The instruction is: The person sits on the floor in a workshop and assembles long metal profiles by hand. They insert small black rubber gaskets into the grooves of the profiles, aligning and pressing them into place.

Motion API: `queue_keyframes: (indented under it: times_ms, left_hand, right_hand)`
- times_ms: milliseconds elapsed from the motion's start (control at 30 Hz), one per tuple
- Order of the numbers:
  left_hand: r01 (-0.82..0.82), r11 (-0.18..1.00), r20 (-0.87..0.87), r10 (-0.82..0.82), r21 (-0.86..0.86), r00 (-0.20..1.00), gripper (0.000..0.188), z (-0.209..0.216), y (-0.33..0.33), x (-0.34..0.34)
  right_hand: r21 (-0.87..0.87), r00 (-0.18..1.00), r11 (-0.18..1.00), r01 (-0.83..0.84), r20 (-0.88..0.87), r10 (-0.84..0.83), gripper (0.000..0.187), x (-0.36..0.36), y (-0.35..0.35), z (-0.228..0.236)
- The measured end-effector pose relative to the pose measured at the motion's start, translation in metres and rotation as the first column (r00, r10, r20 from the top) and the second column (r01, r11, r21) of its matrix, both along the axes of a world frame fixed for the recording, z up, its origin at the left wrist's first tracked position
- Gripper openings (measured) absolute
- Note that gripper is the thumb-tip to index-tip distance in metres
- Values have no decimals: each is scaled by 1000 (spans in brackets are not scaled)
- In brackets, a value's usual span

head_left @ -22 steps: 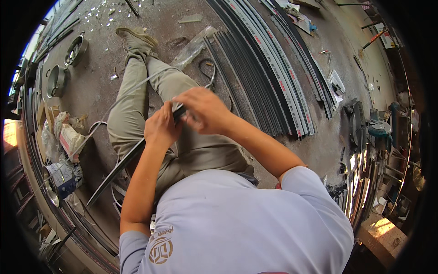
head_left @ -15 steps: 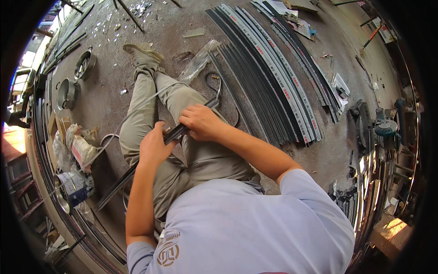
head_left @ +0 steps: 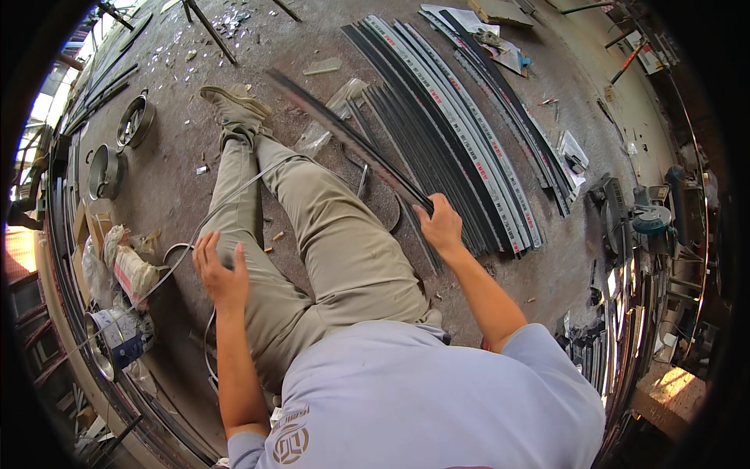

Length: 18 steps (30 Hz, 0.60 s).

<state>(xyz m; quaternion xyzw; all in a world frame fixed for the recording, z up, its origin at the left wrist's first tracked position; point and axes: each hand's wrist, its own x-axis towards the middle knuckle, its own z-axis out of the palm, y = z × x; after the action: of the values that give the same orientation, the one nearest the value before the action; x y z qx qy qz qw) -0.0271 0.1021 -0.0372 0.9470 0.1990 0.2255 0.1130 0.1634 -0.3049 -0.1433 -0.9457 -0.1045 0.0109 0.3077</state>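
The dark metal strip [head_left: 348, 141], long and narrow, runs from the right hand [head_left: 441, 227] up and to the left over the floor [head_left: 172, 180], its far end blurred near the shoe. It lies raised above the bundle of dark profiles rather than among them. The right hand is clenched around the near end of the strip, knuckles up, arm stretched out to the person's right of the knee.

The left hand [head_left: 221, 270] is released, fingers spread, palm down, just over the left thigh of the khaki trousers [head_left: 336, 242]. A thin pale cord [head_left: 226, 199] passes close under it, curving from the trouser leg down toward the left edge; whether the hand touches it cannot be told.

The person sits on the floor with one leg stretched forward, ending in a tan shoe [head_left: 234, 102].

To the right of the leg, a stack of long dark profiles [head_left: 445, 148] lies flat on the floor, several with white printed film on them. A crumpled clear plastic wrap [head_left: 332, 117] lies just beside the stack's near edge.

To the left stand two round metal pans [head_left: 117, 148], well apart from the hands. Nearer the left hand are a tin can [head_left: 117, 340] and a wrapped bundle [head_left: 129, 270]. A chop saw [head_left: 637, 223] stands at the far right.
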Motion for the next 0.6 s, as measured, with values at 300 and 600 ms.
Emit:
queue_keyframes:
  times_ms: [300,600]
  left_hand:
    - [-112,994,-10,112,-13,994,46,-24,22,-25]
    - [-123,992,-27,124,16,992,45,-22,17,-22]
  right_hand:
    - [-152,959,951,269,-43,-279,43,-32,-37,-103]
    - [-440,943,879,185,-171,-284,43,-35,-48,-148]
